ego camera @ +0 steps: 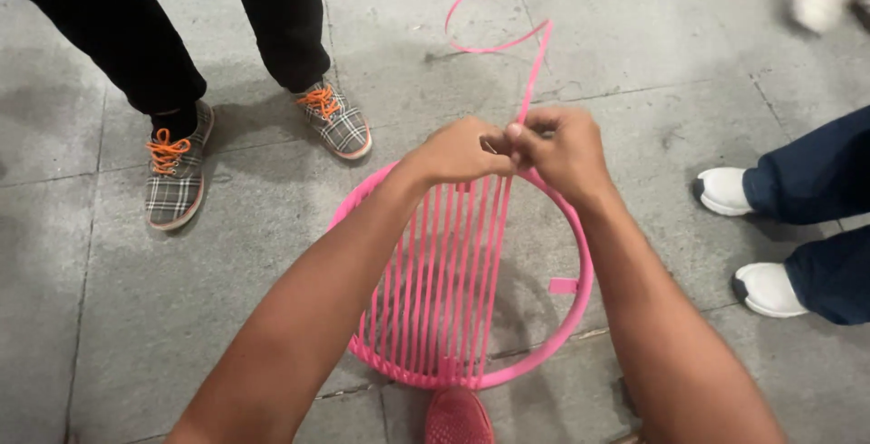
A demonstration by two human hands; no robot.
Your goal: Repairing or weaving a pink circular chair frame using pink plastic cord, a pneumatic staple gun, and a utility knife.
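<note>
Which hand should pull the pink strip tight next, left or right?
Probably the right hand. The loose pink strip runs up from its fingertips, so it seems to have the free end. The left hand sits on the hoop rim, well placed to steady it.

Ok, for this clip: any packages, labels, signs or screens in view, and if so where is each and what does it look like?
None in view: no package, label, sign or screen.
What shows is the left hand and right hand pinching a pink strip at the top edge of a pink hoop partly strung with pink strands, over a grey tiled floor, with other people's shoes around it.
</note>
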